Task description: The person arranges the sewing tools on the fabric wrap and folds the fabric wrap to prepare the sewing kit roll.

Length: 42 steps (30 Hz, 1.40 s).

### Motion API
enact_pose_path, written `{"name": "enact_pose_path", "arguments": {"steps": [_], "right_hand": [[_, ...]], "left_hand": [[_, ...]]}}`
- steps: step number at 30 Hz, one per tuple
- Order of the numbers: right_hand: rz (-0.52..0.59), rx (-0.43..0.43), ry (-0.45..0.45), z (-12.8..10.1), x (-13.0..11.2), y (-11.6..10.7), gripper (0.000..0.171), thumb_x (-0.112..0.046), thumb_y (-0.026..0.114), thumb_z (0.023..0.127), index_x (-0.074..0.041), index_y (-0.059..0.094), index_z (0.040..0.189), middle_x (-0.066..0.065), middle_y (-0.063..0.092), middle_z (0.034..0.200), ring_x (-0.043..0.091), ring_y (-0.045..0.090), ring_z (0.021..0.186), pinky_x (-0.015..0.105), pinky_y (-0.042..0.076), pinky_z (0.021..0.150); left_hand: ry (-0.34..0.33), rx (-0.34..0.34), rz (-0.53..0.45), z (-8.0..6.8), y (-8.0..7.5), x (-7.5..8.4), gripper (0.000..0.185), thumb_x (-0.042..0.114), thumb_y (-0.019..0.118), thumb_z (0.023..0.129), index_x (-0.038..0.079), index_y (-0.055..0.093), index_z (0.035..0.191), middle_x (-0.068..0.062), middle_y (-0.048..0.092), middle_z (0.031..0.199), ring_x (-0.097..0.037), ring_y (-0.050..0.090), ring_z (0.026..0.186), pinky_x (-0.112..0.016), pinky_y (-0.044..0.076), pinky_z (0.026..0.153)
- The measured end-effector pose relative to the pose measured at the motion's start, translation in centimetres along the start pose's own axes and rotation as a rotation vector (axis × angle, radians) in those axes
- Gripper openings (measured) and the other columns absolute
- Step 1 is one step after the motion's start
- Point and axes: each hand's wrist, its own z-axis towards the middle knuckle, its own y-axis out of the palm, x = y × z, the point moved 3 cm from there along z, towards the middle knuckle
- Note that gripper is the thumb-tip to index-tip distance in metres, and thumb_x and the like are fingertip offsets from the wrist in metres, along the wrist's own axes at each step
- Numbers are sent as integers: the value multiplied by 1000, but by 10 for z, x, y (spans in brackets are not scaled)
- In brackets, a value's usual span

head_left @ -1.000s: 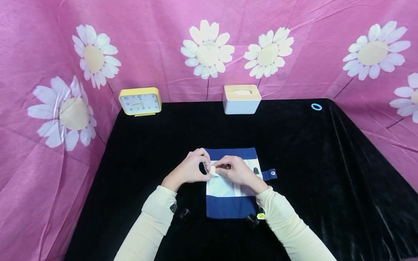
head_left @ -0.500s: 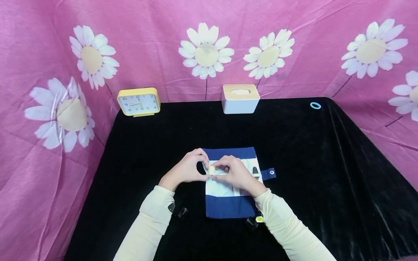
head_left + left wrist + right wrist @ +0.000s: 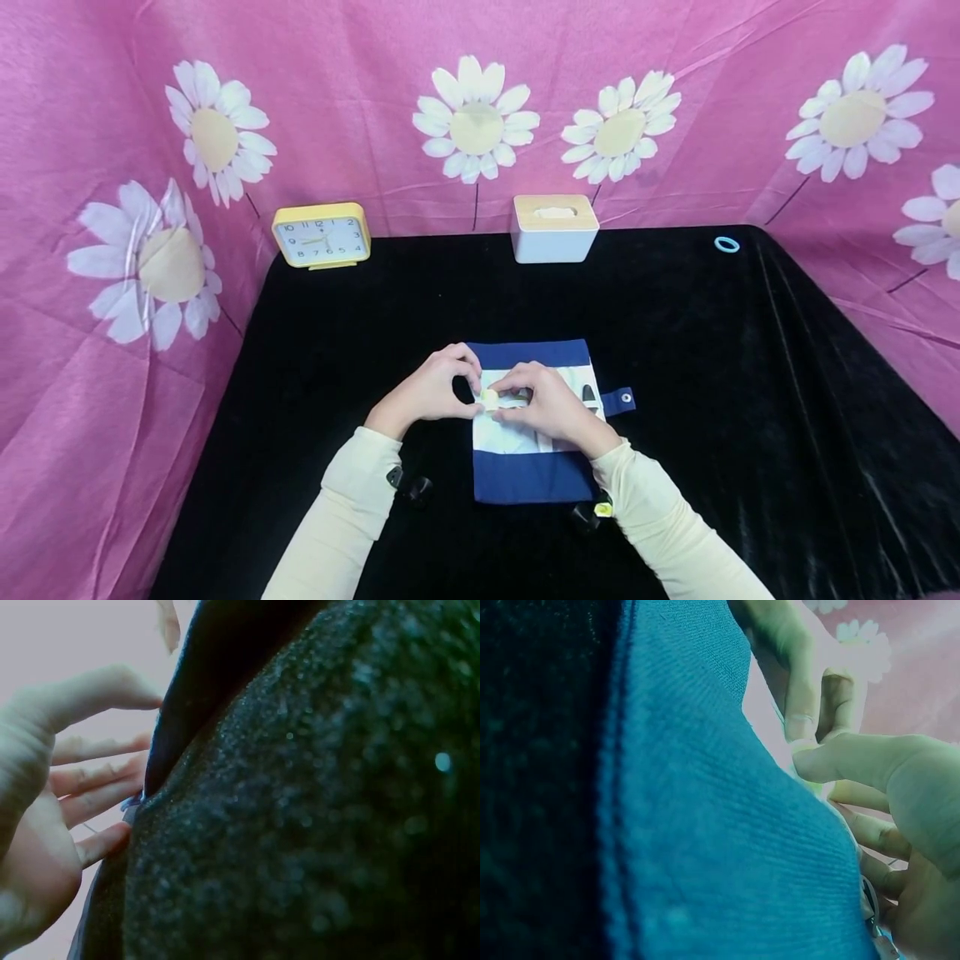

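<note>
A navy-and-white cloth roll (image 3: 532,477) lies flat, its snap strap (image 3: 617,401) out to the right. My left hand (image 3: 431,387) is at its left edge, fingers and thumb apart in the head view. In the left wrist view that thumb (image 3: 97,694) touches the blue cloth edge, and the fairly straight fingers lie beyond it. My right hand (image 3: 547,400) pinches a small pale-yellow piece (image 3: 490,400) over the white band; its kind is unclear. Under this hand a greyish item is partly hidden. A dark-tipped thing (image 3: 588,392) sits near the roll's right edge.
The black cloth-covered table (image 3: 360,317) surrounds the roll. At the back stand a yellow clock (image 3: 321,236) and a white tissue box (image 3: 556,242) with a wooden lid. A light-blue ring (image 3: 727,245) lies far right. Pink flowered fabric (image 3: 360,100) hangs behind.
My right finger and thumb have spread a little around the pale-yellow piece, which shows more plainly between them. The left hand has stayed almost in place at the roll's edge.
</note>
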Motion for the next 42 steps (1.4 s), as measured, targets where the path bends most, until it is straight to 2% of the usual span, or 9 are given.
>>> {"name": "enact_pose_path", "arguments": {"steps": [6, 10, 14, 18, 22, 26, 30, 37, 42], "right_hand": [[2, -26, 18, -2, 0, -2, 28, -29, 82, 72, -22, 74, 98, -10, 68, 88, 11, 51, 78, 24, 40, 67], [-11, -10, 63, -6, 3, -19, 36, -33, 79, 75, -18, 71, 107, -5, 69, 97, 15, 55, 87, 28, 44, 74], [-1, 155, 112, -12, 15, -55, 36, -28, 78, 78, -15, 70, 110, -1, 69, 103, 20, 59, 94, 37, 49, 79], [-68, 342, 138, -27, 36, -87, 36, -24, 77, 78, -13, 69, 111, 2, 69, 104, 21, 59, 97, 40, 48, 81], [-159, 424, 234, -50, 63, -109, 45, -30, 74, 81, -12, 63, 121, 8, 67, 110, 26, 55, 107, 43, 43, 88], [-202, 429, 328, -72, 84, -124, 55, -35, 68, 86, -10, 53, 133, 16, 59, 125, 38, 44, 122, 53, 32, 99], [-239, 387, 362, -84, 91, -132, 61, -38, 62, 90, -8, 44, 140, 23, 47, 138, 46, 34, 129, 58, 24, 105], [-329, 315, 376, -94, 85, -138, 68, -44, 54, 93, -12, 31, 148, 22, 29, 150, 43, 19, 139, 57, 15, 111], [-380, 277, 382, -106, 77, -139, 73, -46, 56, 91, -14, 27, 149, 21, 24, 153, 40, 14, 142, 58, 13, 111]], "left_hand": [[-7, -25, 1, 0, 0, 2, 15, 22, 81, 69, 16, 68, 74, 3, 56, 102, -15, 50, 101, -34, 43, 89], [39, -2, -20, -1, -2, 0, 16, 21, 80, 71, 14, 68, 79, 3, 58, 103, -13, 53, 100, -32, 45, 89], [58, 86, -31, -3, -8, -7, 16, 20, 76, 76, 13, 70, 88, 3, 61, 108, -13, 55, 105, -34, 46, 92], [-35, 198, 38, -9, -21, -14, 21, 20, 73, 79, 12, 70, 99, -1, 59, 119, -19, 50, 116, -43, 41, 98], [-148, 267, 157, -15, -35, -17, 39, 25, 71, 80, 13, 64, 117, -5, 46, 138, -24, 37, 130, -51, 33, 104], [-203, 294, 249, -19, -44, -17, 56, 29, 70, 81, 13, 53, 132, -9, 30, 152, -31, 24, 139, -56, 25, 108], [-199, 297, 310, -19, -47, -16, 61, 31, 69, 82, 13, 49, 136, -10, 24, 155, -34, 21, 140, -56, 22, 111], [-182, 268, 390, -17, -46, -15, 65, 34, 69, 82, 12, 46, 138, -14, 21, 155, -35, 20, 141, -55, 19, 112], [-200, 210, 403, -18, -44, -11, 68, 35, 67, 83, 13, 42, 141, -13, 18, 157, -35, 21, 141, -56, 20, 112]]}}
